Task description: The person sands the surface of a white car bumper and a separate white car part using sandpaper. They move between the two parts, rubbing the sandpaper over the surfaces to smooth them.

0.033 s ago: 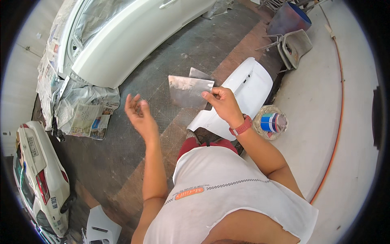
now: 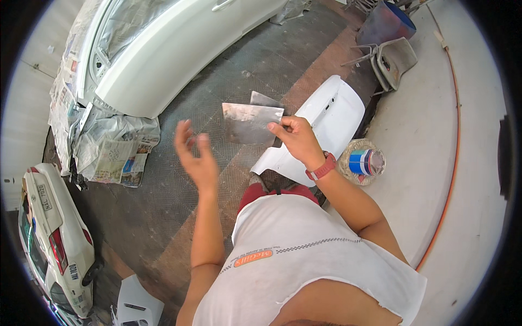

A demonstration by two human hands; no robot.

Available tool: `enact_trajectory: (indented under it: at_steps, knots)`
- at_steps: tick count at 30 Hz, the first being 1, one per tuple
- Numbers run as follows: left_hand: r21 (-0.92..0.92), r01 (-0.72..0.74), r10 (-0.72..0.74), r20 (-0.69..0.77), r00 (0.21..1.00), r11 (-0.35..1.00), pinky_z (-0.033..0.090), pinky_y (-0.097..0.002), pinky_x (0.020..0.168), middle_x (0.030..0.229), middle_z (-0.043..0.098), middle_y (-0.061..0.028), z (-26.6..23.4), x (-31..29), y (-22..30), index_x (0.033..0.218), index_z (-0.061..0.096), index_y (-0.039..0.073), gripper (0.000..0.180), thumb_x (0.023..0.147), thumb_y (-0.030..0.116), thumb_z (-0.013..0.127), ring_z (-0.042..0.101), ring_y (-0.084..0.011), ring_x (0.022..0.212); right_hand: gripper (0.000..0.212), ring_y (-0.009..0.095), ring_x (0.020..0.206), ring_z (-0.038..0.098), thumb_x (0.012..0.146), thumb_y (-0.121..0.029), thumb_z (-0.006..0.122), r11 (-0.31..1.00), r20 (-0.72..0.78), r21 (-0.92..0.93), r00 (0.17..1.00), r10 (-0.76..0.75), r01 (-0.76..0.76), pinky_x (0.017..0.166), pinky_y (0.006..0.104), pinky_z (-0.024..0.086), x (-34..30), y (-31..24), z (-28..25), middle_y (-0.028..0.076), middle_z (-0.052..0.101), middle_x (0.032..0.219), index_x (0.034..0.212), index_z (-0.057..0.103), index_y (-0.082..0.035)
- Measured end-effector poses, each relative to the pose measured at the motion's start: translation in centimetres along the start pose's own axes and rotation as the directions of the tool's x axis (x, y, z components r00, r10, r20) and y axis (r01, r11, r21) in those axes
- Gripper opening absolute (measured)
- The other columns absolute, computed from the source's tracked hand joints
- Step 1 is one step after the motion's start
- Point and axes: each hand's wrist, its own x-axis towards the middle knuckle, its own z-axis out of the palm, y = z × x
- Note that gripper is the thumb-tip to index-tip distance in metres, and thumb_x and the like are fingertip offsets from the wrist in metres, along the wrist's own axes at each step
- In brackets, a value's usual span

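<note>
My right hand point(image 2: 302, 142), with a red watch at its wrist, pinches a thin grey rectangular plate point(image 2: 251, 125) by its right edge. A whitish smear runs along the plate's upper edge. Behind it a second grey plate point(image 2: 264, 99) sticks out at the top; most of it is hidden, and it seems to be in the same grip. To the left my left hand point(image 2: 199, 160) is raised with nothing in it, its fingers apart and a little blurred. It does not touch the plates.
A white car panel point(image 2: 337, 117) lies beyond my right hand. Near my right forearm stands a blue can point(image 2: 359, 162). A white car body point(image 2: 157, 70) masked with newspaper point(image 2: 117, 160) is at the upper left. A chair point(image 2: 396, 62), a drum point(image 2: 385, 24) and an orange hose point(image 2: 455, 141) are along the right.
My left hand has moved to the right, nearer the plates. My right hand and the plates have shifted slightly left.
</note>
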Motion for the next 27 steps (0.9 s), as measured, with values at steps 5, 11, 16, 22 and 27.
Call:
enact_trajectory:
  at_steps: [5,11,16,22,27]
  knots:
    - [0.236,-0.748,0.457,0.666,0.589,0.62,0.036,-0.0473,0.125,0.172,0.04,-0.0143,1.6,0.2,0.1,0.166,0.04,0.008,0.071,0.107,0.039,0.063,0.042,-0.0322,0.156,0.034,0.007,0.064,0.044,0.102,-0.03,0.076,1.0,0.052,-0.009,0.999,0.013,-0.013,0.056,0.0297,0.037,0.8,0.6,0.4,-0.001,0.056,0.072,0.096,0.077,0.003]
    - [-0.075,0.293,-0.235,0.425,0.874,0.953,0.033,-0.05,0.127,0.165,0.048,-0.0188,2.1,0.4,-2.1,0.159,0.048,0.003,0.066,0.107,0.039,0.068,0.043,-0.0317,0.154,0.038,0.006,0.06,0.041,0.102,-0.032,0.076,0.99,-0.06,0.134,0.997,0.055,-0.047,0.055,0.0283,0.035,0.7,1.1,-0.2,-0.005,0.051,0.064,0.089,0.076,0.003]
    - [-0.502,0.627,-0.366,0.525,0.768,0.595,0.054,-0.032,0.099,0.119,0.073,-0.004,3.5,-0.6,-1.9,0.133,0.064,0.004,0.035,0.105,0.022,0.075,0.068,-0.0142,0.11,0.04,0.013,0.054,0.049,0.102,-0.037,0.076,0.99,0.146,-0.143,0.989,0.008,0.013,0.054,0.034,0.04,0.1,2.4,-1.3,0.004,0.061,0.062,0.089,0.078,0.001]
    - [-0.448,0.569,-0.34,0.494,0.8,0.69,0.056,-0.027,0.088,0.11,0.076,-0.0038,2.6,0.0,-0.9,0.126,0.068,0.002,0.028,0.105,0.019,0.075,0.071,-0.0123,0.096,0.033,0.021,0.082,0.065,0.102,-0.033,0.073,0.991,-0.03,-0.135,1.0,0.004,-0.008,0.076,0.0344,0.052,1.3,4.0,-4.1,0.013,0.073,0.088,0.106,0.08,-0.001]
    - [-0.206,0.499,-0.175,0.771,0.613,0.842,0.055,-0.0309,0.096,0.118,0.075,-0.0072,3.5,-0.9,0.2,0.133,0.067,-0.001,0.034,0.106,0.019,0.073,0.069,-0.0129,0.106,0.036,0.016,0.07,0.061,0.1,-0.034,0.075,0.995,0.177,-0.084,0.984,-0.032,0.048,0.068,0.0339,0.05,1.9,2.7,-4.2,0.011,0.067,0.075,0.096,0.078,0.002]
